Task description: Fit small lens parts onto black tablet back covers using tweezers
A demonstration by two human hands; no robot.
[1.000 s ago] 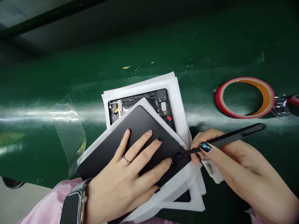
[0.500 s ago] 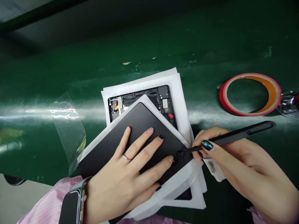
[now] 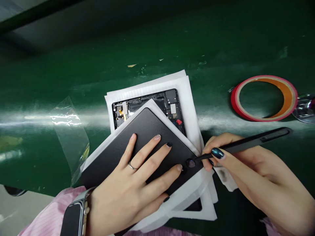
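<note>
My left hand (image 3: 145, 177) lies spread over a black tablet back cover (image 3: 145, 131), which rests at an angle on white sheets. Near the cover's right corner sits a round dark lens (image 3: 190, 163), just right of my index fingertip. My right hand (image 3: 233, 167) pinches slim black tweezers (image 3: 246, 141), whose pointed tip meets the lens's edge; whether it grips the lens I cannot tell. Under the cover, an opened black tablet body (image 3: 150, 100) shows its inner parts. A small white piece with a dark smudge (image 3: 225, 178) hangs beneath my right fingers.
A red tape roll (image 3: 233, 103) with an orange inner side lies on the green tabletop (image 3: 98, 65) at the right, beside a shiny clear object (image 3: 306, 109). To the left is a clear plastic film (image 3: 70, 131). White sheets (image 3: 193, 111) surround the tablet body.
Both hands and the tweezers keep nearly the same place. The lens now shows a lighter reflection. The whole view has shifted slightly.
</note>
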